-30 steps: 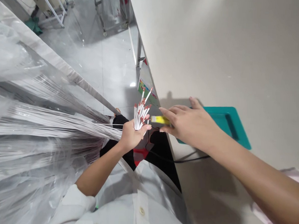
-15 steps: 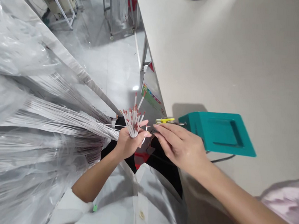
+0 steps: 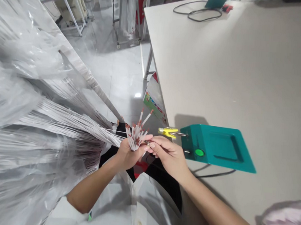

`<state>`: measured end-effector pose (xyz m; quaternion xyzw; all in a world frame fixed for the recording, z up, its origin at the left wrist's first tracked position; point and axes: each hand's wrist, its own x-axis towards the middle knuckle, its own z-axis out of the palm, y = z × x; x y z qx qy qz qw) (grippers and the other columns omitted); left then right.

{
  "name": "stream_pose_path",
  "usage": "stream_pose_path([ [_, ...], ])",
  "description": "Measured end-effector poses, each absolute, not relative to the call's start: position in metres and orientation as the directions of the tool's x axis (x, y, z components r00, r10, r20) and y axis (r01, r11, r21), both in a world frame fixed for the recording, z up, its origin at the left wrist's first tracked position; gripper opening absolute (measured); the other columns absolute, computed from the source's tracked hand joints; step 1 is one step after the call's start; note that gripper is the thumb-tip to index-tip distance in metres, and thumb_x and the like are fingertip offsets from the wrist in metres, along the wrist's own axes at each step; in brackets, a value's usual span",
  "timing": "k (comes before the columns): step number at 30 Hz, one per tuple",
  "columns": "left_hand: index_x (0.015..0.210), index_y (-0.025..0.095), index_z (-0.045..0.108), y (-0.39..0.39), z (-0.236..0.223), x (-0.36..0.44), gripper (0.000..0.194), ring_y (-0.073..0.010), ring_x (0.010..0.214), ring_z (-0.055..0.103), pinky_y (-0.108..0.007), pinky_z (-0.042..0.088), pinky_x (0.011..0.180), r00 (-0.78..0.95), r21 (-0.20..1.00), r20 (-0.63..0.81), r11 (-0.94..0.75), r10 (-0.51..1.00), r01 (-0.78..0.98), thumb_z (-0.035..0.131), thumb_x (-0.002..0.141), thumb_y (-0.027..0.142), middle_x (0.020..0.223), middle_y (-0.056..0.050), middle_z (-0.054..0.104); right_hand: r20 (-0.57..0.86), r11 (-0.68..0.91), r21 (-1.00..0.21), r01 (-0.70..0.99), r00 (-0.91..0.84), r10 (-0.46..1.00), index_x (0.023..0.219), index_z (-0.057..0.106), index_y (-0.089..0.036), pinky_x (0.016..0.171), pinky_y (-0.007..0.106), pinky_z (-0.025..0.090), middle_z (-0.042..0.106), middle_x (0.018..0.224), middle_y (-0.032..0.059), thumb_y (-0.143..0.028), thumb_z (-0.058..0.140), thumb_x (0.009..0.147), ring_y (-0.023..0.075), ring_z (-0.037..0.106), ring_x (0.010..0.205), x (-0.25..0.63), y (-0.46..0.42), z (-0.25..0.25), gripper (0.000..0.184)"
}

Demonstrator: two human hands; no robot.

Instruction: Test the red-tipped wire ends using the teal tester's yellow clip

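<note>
At the far left, clear plastic sheeting (image 3: 19, 94) covers long white wires (image 3: 63, 120) that run rightward into the left hand (image 3: 128, 153). That hand is closed around the bundle of red-tipped wire ends (image 3: 137, 133), which fan upward from the fist. Just right of it, the right hand (image 3: 168, 155) pinches at the bundle with thumb and forefinger. Beyond, a yellow clip (image 3: 167, 131) juts from a teal box (image 3: 216, 147) with a green button (image 3: 199, 152), resting at the near edge of the pale table (image 3: 232, 70).
</note>
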<state>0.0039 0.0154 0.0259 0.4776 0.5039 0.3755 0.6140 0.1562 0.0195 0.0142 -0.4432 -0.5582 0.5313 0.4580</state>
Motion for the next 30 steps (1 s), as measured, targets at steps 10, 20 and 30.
stream_pose_path([
  [10,0.11,0.012,0.064,0.012,0.022,0.006,0.039,-0.007,0.044,0.046,-0.021,0.037,0.043,0.193,0.941,-0.335,0.339,0.922,0.014,0.06,0.075,0.029,0.068,-0.004,0.066,-0.288,-0.324,-0.914,-0.243,-0.17,0.942,0.074,0.067,-0.017,0.041,0.023,0.038,0.056,0.053,-0.0002,-0.044,0.061,0.078,0.0094,0.046,0.044,0.15,0.018,0.005,0.028],
  [20,0.115,0.014,0.059,0.019,0.021,0.013,0.045,-0.0069,0.049,0.049,-0.024,0.043,0.053,0.043,0.925,-0.379,0.377,0.924,0.05,0.062,0.074,0.033,0.093,-0.007,0.066,0.311,0.289,-0.893,0.346,0.009,0.95,0.101,0.066,-0.024,0.079,0.04,0.052,0.066,0.098,0.0086,-0.025,0.053,0.085,0.0211,0.063,0.088,0.162,0.009,0.005,0.021],
  [30,0.069,0.014,0.059,0.013,0.014,0.009,0.023,-0.0102,0.056,0.047,-0.022,0.04,0.056,0.284,0.957,-0.276,0.234,0.918,0.173,0.059,0.077,0.035,0.057,0.002,0.052,0.147,0.159,-0.969,0.189,-0.079,0.986,0.069,0.062,-0.02,0.057,0.026,0.048,0.061,0.067,0.0017,-0.025,0.057,0.082,0.0132,0.057,0.061,0.151,0.014,0.012,0.016],
])
